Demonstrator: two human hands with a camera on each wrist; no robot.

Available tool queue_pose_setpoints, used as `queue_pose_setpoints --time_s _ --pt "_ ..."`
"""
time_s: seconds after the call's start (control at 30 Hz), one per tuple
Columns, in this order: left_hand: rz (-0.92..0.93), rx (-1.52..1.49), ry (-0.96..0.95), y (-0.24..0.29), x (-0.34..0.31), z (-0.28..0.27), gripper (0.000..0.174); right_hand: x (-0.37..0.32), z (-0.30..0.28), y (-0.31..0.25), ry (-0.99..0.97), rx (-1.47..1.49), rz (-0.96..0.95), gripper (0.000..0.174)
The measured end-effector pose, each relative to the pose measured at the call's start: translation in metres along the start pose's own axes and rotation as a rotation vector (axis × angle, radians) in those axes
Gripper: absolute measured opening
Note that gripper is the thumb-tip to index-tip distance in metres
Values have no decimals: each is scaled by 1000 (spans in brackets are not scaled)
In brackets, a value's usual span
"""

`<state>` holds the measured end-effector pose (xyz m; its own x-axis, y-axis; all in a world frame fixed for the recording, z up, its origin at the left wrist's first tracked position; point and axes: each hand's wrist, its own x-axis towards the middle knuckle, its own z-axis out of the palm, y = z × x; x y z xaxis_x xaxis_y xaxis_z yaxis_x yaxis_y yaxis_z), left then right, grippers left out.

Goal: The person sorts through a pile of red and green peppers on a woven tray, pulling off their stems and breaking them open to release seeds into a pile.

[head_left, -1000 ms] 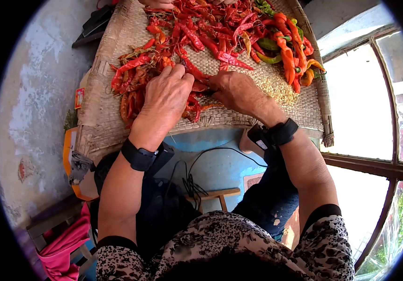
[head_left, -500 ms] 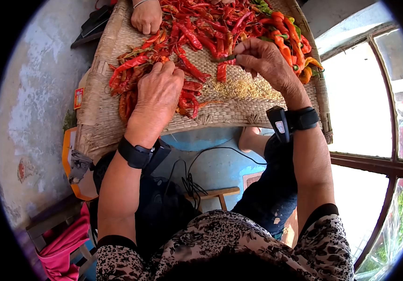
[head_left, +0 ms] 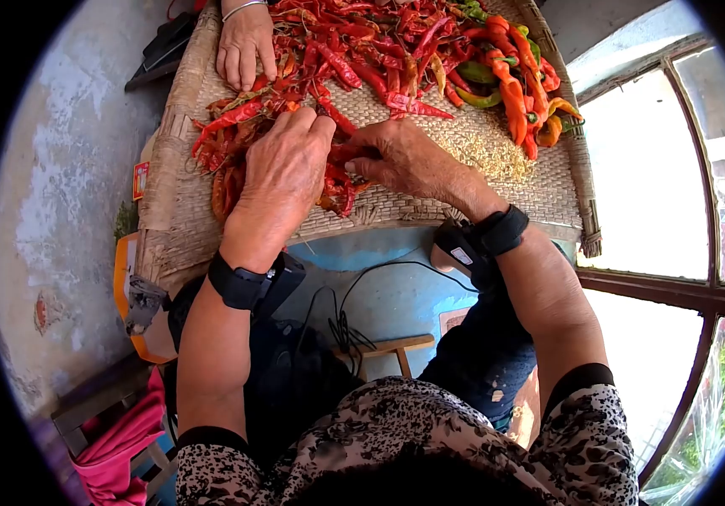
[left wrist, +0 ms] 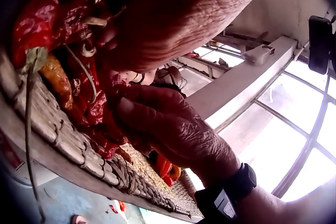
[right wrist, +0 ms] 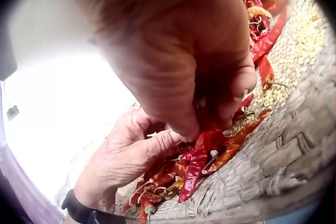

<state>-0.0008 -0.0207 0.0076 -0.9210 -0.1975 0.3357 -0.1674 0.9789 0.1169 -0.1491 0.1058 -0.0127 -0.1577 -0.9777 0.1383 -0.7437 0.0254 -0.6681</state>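
Both hands work close together over a pile of wrinkled dried red chili peppers (head_left: pixel 232 122) on a woven tray (head_left: pixel 179 173). My left hand (head_left: pixel 288 164) has its fingers bent down into the pile, thumb and fingers gripping a red chili pepper; its fingertips are hidden in the head view. Beside it, my right hand (head_left: pixel 417 164) pinches a red chili pepper (right wrist: pixel 210 139) between thumb and fingers. Below the hands in the right wrist view lies another glossy red chili pepper (right wrist: pixel 193 170) among curled stems.
Another person's hand (head_left: pixel 246 49) with a bracelet rests at the pile's upper left. Pale seeds (head_left: pixel 497 156) lie scattered right of my right hand. Fresh orange-red peppers (head_left: pixel 514 101) are heaped at the tray's right side, near a window (head_left: pixel 645 177). A wooden stool (head_left: pixel 392 347) stands below.
My right hand first moved away rightward with a small dark piece in its fingers, then came back beside my left hand. The other person's hand came into view at upper left.
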Motion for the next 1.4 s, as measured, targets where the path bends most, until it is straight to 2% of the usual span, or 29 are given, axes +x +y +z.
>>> queue_pose_setpoints --time_s 0.07,0.13,0.2,0.23,0.27,0.3,0.33,0.4,0.43,0.53,0.6,0.67,0.7,0.73,0.8,0.83,0.87,0.93,1.0,1.07,1.13,1.2,1.27,1.33,1.4 --pt "-10 -38 21 0 0 -2 11 2 2 -1 4 -14 -18 25" --pt "-25 -76 46 2 -1 -5 13 4 -6 -1 10 53 57 20" --pt "-34 -181 99 4 -2 -9 14 4 -18 5 -4 21 44 23" --pt "-37 -181 101 4 -2 -13 14 4 -25 7 -77 -30 111 25" --pt "-46 -247 -15 4 -2 -18 16 3 -31 10 -150 -82 178 28" --pt "-54 -313 -133 4 -3 -21 17 1 -36 11 -163 -72 161 33" --pt "-57 -312 -130 4 -4 -20 17 -1 -40 13 -165 -74 158 33" --pt "140 -276 -248 4 -9 -14 20 -3 -47 16 -219 30 226 39" --pt "195 -255 -160 8 -13 -6 17 -5 -46 19 -177 89 251 41" --pt "223 -214 -176 13 -15 0 17 -9 -59 20 -148 199 245 42" --pt "223 -224 -190 13 -15 2 22 -7 -73 19 -75 238 374 42" --pt "206 -184 -202 14 -13 3 19 -7 -69 23 416 547 217 52" --pt "208 -185 -203 14 -13 4 19 -5 -67 30 556 506 222 61" --pt "199 -213 -199 15 -12 5 16 -4 -63 48 559 506 222 61" --pt "193 -238 -194 14 -11 7 14 -3 -53 81 658 -215 128 57" --pt "191 -272 -169 13 -11 9 15 -8 -53 44 473 -128 204 53" --pt "188 -306 -145 13 -11 10 16 -6 -51 29 262 -163 208 45" --pt "149 -346 -131 11 -8 9 19 -6 -34 16 27 34 144 37" --pt "111 -387 -117 12 -5 3 22 -6 -15 4 42 108 6 30" --pt "-5 -582 -59 14 -1 -4 23 -6 -10 -2 -19 62 32 30" --pt "7 -616 -21 13 2 -8 26 -3 -8 -8 -78 121 89 28" --pt "-71 -788 -17 15 4 -12 27 0 -4 -4 -40 175 49 26" --pt "-115 -844 -5 14 4 -11 26 2 -4 -6 38 175 33 25" --pt "-160 -900 11 12 5 -10 25 3 -6 -8 22 192 38 24" --pt "-198 -895 170 9 6 -11 25 3 -10 -7 -59 244 86 25"
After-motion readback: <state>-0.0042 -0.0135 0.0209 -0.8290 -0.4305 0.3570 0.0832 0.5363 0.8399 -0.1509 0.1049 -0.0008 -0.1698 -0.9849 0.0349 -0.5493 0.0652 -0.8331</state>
